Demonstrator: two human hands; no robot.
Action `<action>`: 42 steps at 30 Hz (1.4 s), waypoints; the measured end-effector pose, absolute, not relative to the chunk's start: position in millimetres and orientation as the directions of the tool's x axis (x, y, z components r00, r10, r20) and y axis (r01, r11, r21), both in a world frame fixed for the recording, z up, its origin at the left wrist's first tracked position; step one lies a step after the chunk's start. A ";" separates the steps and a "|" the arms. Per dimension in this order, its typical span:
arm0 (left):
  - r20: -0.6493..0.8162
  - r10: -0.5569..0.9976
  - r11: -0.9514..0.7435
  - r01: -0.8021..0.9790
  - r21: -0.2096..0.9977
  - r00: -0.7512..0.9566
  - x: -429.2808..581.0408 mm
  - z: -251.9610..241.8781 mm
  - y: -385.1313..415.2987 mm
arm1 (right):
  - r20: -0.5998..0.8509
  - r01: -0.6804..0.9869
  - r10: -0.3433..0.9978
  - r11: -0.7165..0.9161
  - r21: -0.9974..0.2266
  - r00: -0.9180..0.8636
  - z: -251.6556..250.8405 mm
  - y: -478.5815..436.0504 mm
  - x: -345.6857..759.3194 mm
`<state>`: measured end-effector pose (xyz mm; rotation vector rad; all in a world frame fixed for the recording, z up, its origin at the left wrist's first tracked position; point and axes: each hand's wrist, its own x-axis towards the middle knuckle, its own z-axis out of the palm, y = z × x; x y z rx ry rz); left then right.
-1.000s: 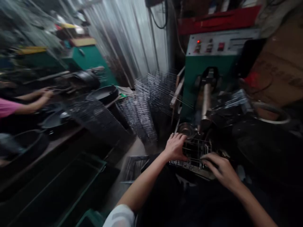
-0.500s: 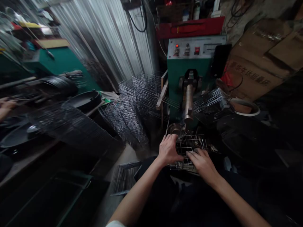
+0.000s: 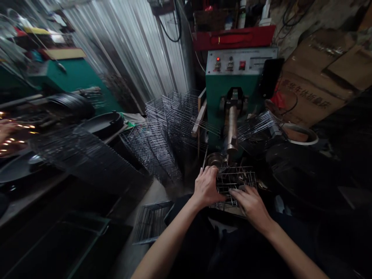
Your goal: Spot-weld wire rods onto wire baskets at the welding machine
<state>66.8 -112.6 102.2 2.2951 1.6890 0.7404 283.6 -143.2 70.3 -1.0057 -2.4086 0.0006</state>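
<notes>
Both hands are at a small metal wire rack (image 3: 229, 186) lying just below the spot-welding machine's electrode. My left hand (image 3: 205, 186) grips its left side, thumb reaching inward over the wires and fingers pointing away from me. From the right, my right hand (image 3: 252, 203) holds the near part of the rack, fingers laid across the wires; its thumb is mostly hidden. Over the rack's far edge hangs the thick metal arm (image 3: 232, 126) of the green machine (image 3: 214, 87), with a round metal fitting (image 3: 215, 159) beside its tip.
Stacks of wire grids (image 3: 158, 141) stand left of the machine. Loose metal rods (image 3: 258, 124) lie to its right, near a white bucket (image 3: 312, 136). Another wire grid (image 3: 151, 223) is low by my left leg. Sparks fly by another person's hand (image 3: 5, 130) at far left.
Sparks now show beside the other person's hand at far left. My hands keep their hold, with the right hand and the rack shifted very slightly to the right.
</notes>
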 end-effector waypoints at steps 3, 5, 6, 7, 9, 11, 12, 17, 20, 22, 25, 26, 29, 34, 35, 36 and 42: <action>0.258 0.942 -0.313 0.832 0.458 0.213 68.4 102.7 -108.1 | 0.458 0.673 0.662 0.720 -0.168 -0.593 73.9 -139.3 285.7; 0.250 0.944 -0.312 0.832 0.459 0.216 70.6 104.5 -102.4 | 0.449 0.689 0.670 0.709 -0.150 -0.591 74.8 -133.4 287.5; 0.249 0.944 -0.312 0.833 0.457 0.217 71.8 105.5 -99.5 | 0.442 0.695 0.673 0.705 -0.140 -0.593 74.8 -130.1 288.2; 0.249 0.944 -0.311 0.834 0.455 0.217 72.7 106.4 -96.9 | 0.436 0.703 0.677 0.699 -0.131 -0.592 74.7 -127.1 288.8; 0.253 0.945 -0.306 0.836 0.455 0.208 73.8 107.5 -92.7 | 0.431 0.715 0.684 0.689 -0.117 -0.589 74.6 -122.0 289.4; 0.261 0.945 -0.300 0.838 0.456 0.196 73.6 107.5 -89.7 | 0.428 0.719 0.688 0.685 -0.118 -0.586 74.9 -118.4 289.3; 0.264 0.946 -0.296 0.840 0.454 0.190 73.1 107.4 -88.4 | 0.427 0.718 0.690 0.685 -0.123 -0.585 75.4 -117.0 289.0; 0.258 0.946 -0.295 0.850 0.436 0.196 72.1 108.3 -83.6 | 0.425 0.707 0.691 0.691 -0.150 -0.585 80.9 -111.0 287.5; 0.260 0.946 -0.292 0.857 0.424 0.194 73.1 109.1 -83.1 | 0.435 0.689 0.679 0.706 -0.165 -0.591 83.6 -109.7 286.6; 0.258 0.946 -0.291 0.861 0.418 0.195 73.1 109.2 -81.9 | 0.433 0.691 0.685 0.702 -0.174 -0.586 83.6 -109.6 285.3; 0.238 0.950 -0.287 0.865 0.412 0.202 71.9 110.4 -74.4 | 0.434 0.736 0.712 0.660 -0.148 -0.552 82.1 -106.0 281.6; 0.232 0.952 -0.283 0.868 0.408 0.202 71.3 111.6 -70.2 | 0.447 0.762 0.725 0.633 -0.134 -0.524 81.7 -102.9 280.1; 0.211 0.961 -0.254 0.879 0.403 0.181 70.3 116.1 -55.7 | 0.505 0.825 0.752 0.550 -0.128 -0.423 82.3 -89.7 275.7; 0.250 0.947 -0.287 0.879 0.380 0.200 68.9 117.7 -41.8 | 0.513 0.830 0.775 0.523 -0.195 -0.368 83.0 -76.6 273.0; 0.256 0.943 -0.297 0.879 0.372 0.210 68.3 117.1 -40.1 | 0.514 0.836 0.779 0.514 -0.192 -0.361 82.7 -75.9 273.2; 0.256 0.942 -0.303 0.881 0.363 0.218 67.5 116.6 -38.1 | 0.515 0.848 0.781 0.500 -0.178 -0.353 82.4 -75.0 273.5; 0.214 0.952 -0.282 0.901 0.329 0.220 64.3 121.4 -15.8 | 0.515 0.886 0.784 0.454 -0.096 -0.346 87.5 -54.8 273.7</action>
